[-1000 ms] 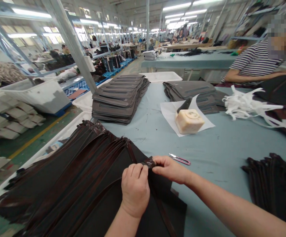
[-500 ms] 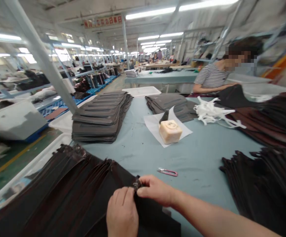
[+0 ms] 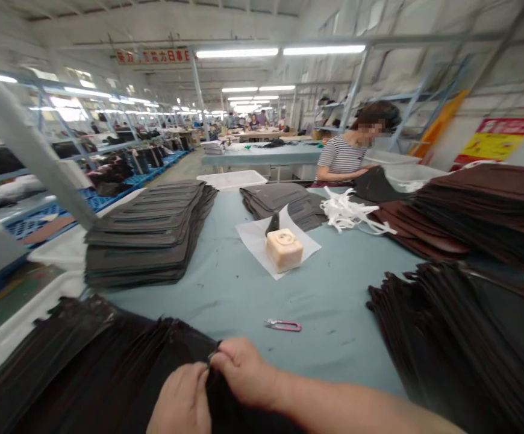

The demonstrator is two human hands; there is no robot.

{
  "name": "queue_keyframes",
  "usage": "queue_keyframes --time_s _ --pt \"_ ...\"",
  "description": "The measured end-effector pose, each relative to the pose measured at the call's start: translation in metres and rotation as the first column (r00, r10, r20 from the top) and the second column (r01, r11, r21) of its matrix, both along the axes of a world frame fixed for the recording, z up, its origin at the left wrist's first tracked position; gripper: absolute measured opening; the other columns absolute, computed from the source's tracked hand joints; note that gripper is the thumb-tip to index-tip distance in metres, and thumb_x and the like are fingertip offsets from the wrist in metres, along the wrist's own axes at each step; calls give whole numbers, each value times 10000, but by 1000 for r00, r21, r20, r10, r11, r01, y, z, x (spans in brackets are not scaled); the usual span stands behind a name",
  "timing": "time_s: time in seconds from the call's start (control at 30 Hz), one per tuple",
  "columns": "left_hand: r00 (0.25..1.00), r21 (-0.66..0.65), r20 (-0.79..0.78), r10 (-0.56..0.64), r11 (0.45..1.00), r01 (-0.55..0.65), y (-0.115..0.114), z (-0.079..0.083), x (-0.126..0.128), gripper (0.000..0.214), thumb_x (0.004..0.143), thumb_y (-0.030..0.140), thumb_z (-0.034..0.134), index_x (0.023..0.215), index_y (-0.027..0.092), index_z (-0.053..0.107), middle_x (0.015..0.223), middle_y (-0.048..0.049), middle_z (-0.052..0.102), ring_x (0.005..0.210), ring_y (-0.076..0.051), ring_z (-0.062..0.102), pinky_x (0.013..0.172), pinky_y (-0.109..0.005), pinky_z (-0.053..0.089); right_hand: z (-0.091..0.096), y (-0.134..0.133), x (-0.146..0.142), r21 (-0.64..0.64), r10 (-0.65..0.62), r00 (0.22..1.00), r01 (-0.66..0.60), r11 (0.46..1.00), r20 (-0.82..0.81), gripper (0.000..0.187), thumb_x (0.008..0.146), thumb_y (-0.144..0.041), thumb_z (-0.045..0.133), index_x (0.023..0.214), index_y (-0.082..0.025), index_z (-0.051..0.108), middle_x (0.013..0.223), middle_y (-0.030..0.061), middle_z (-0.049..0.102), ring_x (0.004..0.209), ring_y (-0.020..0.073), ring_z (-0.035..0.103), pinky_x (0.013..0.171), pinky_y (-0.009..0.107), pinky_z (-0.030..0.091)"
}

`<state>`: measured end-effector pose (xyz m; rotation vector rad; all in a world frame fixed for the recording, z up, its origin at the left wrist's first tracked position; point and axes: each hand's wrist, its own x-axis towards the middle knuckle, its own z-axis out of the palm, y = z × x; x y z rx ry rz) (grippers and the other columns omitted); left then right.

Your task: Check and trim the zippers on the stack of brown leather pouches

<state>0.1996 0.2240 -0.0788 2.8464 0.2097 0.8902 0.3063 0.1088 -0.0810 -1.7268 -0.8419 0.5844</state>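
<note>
A fanned pile of dark brown fabric pieces [image 3: 85, 361] lies at the near left of the blue-grey table [image 3: 334, 301]. My left hand [image 3: 180, 401] and my right hand [image 3: 244, 371] meet at the corner of the top piece, both with fingers pinched closed on its edge. My right forearm runs off toward the lower right. A small pink thread snipper [image 3: 283, 325] lies on the table just beyond my right hand.
A grey stack [image 3: 149, 232] sits far left, another grey stack [image 3: 284, 202] behind a cream block [image 3: 283, 249] on white paper. White straps [image 3: 350, 214] lie further back. Dark piles [image 3: 461, 337] fill the right. A person in a striped shirt [image 3: 343, 155] works at the far end.
The view has swung up and to the right, so my hands sit lower in the frame. Both hands keep their pinch on the top dark piece.
</note>
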Motion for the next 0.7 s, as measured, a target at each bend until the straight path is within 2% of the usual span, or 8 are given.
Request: queue_keyframes --time_s 0.1,0.17,0.27,0.37,0.43,0.5,0.63,0.7 --pt "958 -84 -218 185 975 -207 7 23 -9 302 868 297 313 851 183 592 845 -50 625 830 -175 564 791 -292 429 -2 5 -3 -23 -45 999 45 999 -22 306 791 -319 356 523 -176 393 524 -38 353 535 92 349 512 210 289" --pt "862 -96 -380 336 912 -398 18 30 -16 266 852 298 356 879 166 585 888 -64 600 878 -189 536 819 -306 403 -6 9 -2 -56 -43 999 43 998 -4 338 807 -366 328 536 -180 403 529 -30 374 546 107 371 522 220 297" --pt "731 -89 -528 432 828 -554 27 32 -25 259 786 310 478 968 146 563 956 -81 563 947 -207 492 823 -297 381 -12 19 3 -120 -14 999 19 993 48 405 826 -418 280 524 -183 414 515 -24 383 531 118 383 515 231 304" --pt "670 -74 -596 443 800 -595 21 31 -26 292 744 294 533 995 146 552 988 -86 538 978 -219 459 826 -307 361 -12 35 11 -205 -80 987 108 973 141 358 797 -439 364 597 -173 497 538 -15 439 538 129 413 529 244 331" --pt "639 -49 -610 469 783 -621 14 31 -24 373 725 277 552 1072 146 507 1021 -93 527 995 -236 444 810 -328 360 -10 48 18 -204 -91 965 144 968 247 213 747 -349 476 771 -159 566 698 25 550 664 153 486 622 258 369" --pt "612 -24 -610 504 760 -649 10 32 -22 474 705 275 571 1143 144 447 1063 -102 515 1017 -257 430 794 -348 361 -8 62 22 -192 -29 950 93 977 311 216 698 -233 520 893 -165 586 889 59 593 817 167 512 717 259 373" --pt "603 -40 -616 507 744 -667 14 30 -23 521 671 320 598 1139 154 442 1097 -107 503 1032 -272 433 803 -346 358 -6 78 17 -248 126 958 -61 967 257 105 672 -217 539 705 -181 632 697 27 621 665 151 532 613 242 370" --pt "623 -113 -645 443 750 -651 18 26 -26 474 672 343 593 1096 170 471 1044 -94 539 979 -256 485 785 -323 374 -4 76 12 -260 160 960 -98 961 229 130 688 -267 539 646 -176 623 618 16 600 606 145 515 570 244 355"
